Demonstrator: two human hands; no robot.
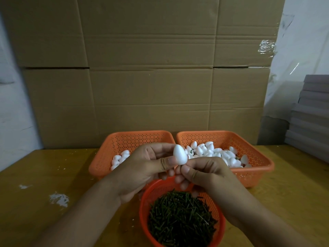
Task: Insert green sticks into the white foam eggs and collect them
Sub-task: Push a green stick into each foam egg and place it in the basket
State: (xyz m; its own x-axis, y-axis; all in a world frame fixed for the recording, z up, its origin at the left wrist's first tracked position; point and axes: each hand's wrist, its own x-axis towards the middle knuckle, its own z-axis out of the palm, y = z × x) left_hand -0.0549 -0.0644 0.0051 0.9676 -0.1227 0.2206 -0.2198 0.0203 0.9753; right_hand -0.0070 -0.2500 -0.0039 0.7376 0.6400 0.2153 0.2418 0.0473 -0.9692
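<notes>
1. White foam egg (180,155) is pinched in your left hand (142,172), pointed end up, above the round basket (145,213) of green sticks (179,220).
2. Your right hand (204,172) has its fingers curled just under the egg; I cannot tell if they pinch a stick.
3. Two orange baskets (256,158) behind hold more eggs.

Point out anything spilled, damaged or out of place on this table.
White crumbs and a smaller patch lie scattered on the wooden table, left of the baskets. They look like foam bits. Nothing else stands out.
</notes>
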